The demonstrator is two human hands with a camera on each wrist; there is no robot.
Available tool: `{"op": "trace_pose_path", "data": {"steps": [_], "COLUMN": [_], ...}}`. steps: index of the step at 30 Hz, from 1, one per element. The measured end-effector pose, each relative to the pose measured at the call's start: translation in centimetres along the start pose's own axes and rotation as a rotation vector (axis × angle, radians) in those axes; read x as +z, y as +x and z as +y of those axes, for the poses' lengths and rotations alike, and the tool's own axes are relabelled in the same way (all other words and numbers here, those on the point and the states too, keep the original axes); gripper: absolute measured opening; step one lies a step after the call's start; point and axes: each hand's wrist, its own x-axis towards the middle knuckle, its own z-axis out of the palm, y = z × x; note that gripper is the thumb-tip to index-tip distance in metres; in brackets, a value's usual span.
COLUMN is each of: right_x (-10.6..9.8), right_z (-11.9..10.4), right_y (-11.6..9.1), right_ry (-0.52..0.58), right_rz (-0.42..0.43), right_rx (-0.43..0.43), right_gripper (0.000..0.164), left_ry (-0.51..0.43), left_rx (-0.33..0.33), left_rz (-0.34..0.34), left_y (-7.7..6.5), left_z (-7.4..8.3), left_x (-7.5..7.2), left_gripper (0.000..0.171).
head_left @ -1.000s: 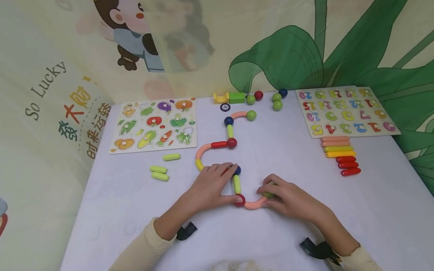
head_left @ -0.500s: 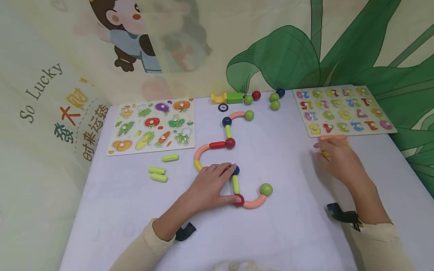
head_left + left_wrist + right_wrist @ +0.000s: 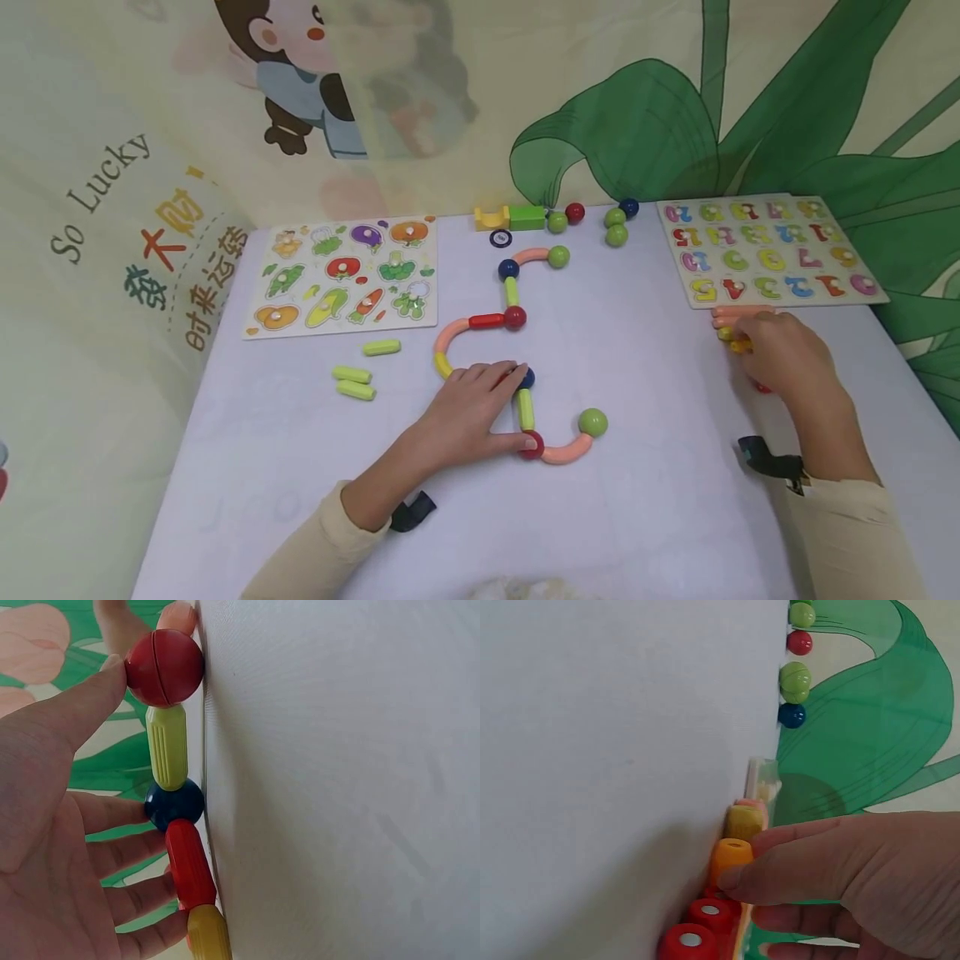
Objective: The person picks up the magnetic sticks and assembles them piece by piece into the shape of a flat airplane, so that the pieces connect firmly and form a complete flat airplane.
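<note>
In the head view, a winding chain of coloured rods and balls runs down the table, ending in a pink curved rod (image 3: 567,452) and a green ball (image 3: 592,422). My left hand (image 3: 465,417) lies over its lower part. The thumb touches a red ball (image 3: 165,667), while straight fingers reach a blue ball (image 3: 174,804) and a red rod (image 3: 190,862). A light green rod (image 3: 167,746) joins the two balls. At the right, my right hand (image 3: 787,350) pinches an orange-yellow rod (image 3: 731,857) in a row of rods, partly hiding the red rods (image 3: 711,915).
A vegetable puzzle board (image 3: 341,275) lies at the back left, a number puzzle board (image 3: 772,250) at the back right. Several loose balls (image 3: 617,235) and a green block (image 3: 527,217) stand along the back. Loose light green rods (image 3: 352,375) lie left of the chain.
My right hand has let go of the green ball at the chain's end and moved right to the rod row, then slightly toward me onto the orange-yellow rod. The left hand stays put.
</note>
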Motion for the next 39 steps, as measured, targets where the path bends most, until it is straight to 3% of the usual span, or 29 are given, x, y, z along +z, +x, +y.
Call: {"op": "trace_pose_path", "data": {"steps": [10, 17, 23, 28, 32, 39], "right_x": [0.7, 0.6, 0.9, 1.1, 0.7, 0.9], "right_z": [-0.3, -0.2, -0.6, -3.3, -6.0, -7.2], "right_y": [-0.3, -0.6, -0.2, -0.3, -0.4, 0.9], "right_ry": [-0.070, -0.106, -0.169, -0.080, 0.019, 0.087], "right_rz": [0.094, 0.062, 0.093, 0.082, 0.042, -0.058], "right_rx": [-0.109, -0.008, -0.109, -0.221, -0.293, -0.289], "right_gripper": [0.027, 0.042, 0.036, 0.032, 0.038, 0.028], "left_ry": [-0.004, -0.002, -0.004, -0.007, -0.010, 0.000], "left_rx": [0.006, 0.003, 0.001, 0.002, 0.004, 0.002], "left_rz": [-0.002, -0.007, -0.009, -0.008, -0.004, -0.001], "left_y": [-0.1, 0.0, 0.0, -0.1, 0.0, 0.1], "left_z": [0.1, 0.1, 0.1, 0.0, 0.1, 0.0], "left_x": [-0.1, 0.1, 0.1, 0.1, 0.2, 0.1], "left_gripper": [0.089, 0.090, 0.090, 0.090, 0.090, 0.090]}}
